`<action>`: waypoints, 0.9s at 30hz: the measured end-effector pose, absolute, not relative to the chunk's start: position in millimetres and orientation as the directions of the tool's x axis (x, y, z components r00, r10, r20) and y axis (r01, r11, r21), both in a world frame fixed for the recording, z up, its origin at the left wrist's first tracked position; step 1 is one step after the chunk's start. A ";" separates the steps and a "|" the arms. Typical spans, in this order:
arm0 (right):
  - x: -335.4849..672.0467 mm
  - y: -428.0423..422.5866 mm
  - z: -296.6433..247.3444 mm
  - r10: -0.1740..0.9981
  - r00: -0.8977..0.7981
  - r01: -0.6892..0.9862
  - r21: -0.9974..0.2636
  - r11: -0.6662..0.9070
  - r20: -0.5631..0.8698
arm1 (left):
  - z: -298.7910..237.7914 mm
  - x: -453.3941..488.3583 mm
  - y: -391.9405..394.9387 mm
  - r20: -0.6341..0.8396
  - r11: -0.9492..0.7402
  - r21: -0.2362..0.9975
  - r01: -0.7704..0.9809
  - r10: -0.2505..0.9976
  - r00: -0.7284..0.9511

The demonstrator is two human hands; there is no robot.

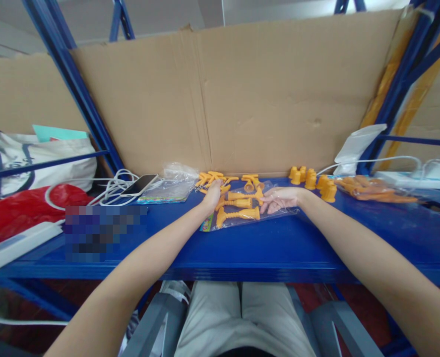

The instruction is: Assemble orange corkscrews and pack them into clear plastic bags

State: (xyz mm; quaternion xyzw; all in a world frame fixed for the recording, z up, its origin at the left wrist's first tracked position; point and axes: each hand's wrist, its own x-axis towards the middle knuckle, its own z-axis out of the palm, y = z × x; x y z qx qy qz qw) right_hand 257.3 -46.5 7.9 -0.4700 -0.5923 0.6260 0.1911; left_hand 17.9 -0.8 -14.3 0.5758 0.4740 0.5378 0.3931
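Pale-trousered knees sit below two bare forearms that reach over the blue bench [279, 248]. Left hand [212, 194] curls its grip at the mouth of a clear bag [234, 224]; whether it pinches anything I cannot tell. Right hand [281, 198] lies open and flat on the bag, which holds orange pegs [238, 214] mid-bench. Loose orange pieces [216, 176] lie just behind, orange caps [311, 179] to the right, a phone [140, 184] to the left.

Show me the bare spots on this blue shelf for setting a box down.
Bare: the front strip of the blue shelf between both forearms, below the clear bag; also the front right, right of the right hand, before the filled bag. Crowded: the back edge, with orange caps, phone and cables.
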 end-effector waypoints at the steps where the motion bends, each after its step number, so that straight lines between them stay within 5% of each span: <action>1: 258.3 -45.1 6.8 0.789 -0.499 0.312 -0.924 -0.222 -0.358 | -15.1 17.5 -0.4 0.272 -0.267 0.945 0.186 0.962 0.001; 8: 261.7 -39.7 4.4 0.786 -0.525 0.311 -0.933 -0.181 -0.328 | -18.7 17.2 -8.0 0.355 -0.493 0.615 0.615 0.870 0.342; 13: 259.4 -37.5 4.4 0.848 -0.409 0.406 -0.899 -0.163 -0.338 | -17.7 16.1 -13.9 0.390 -0.565 0.415 0.713 0.819 0.421; 20: 246.2 -44.4 7.4 0.895 -0.383 0.388 -0.919 -0.070 -0.230 | -19.9 15.4 -8.1 0.448 -0.597 0.427 0.679 0.792 0.415; 27: 242.4 -46.7 9.2 0.970 -0.157 0.557 -0.828 -0.067 -0.184 | -16.9 19.3 -0.9 0.455 -0.596 0.551 0.584 0.802 0.387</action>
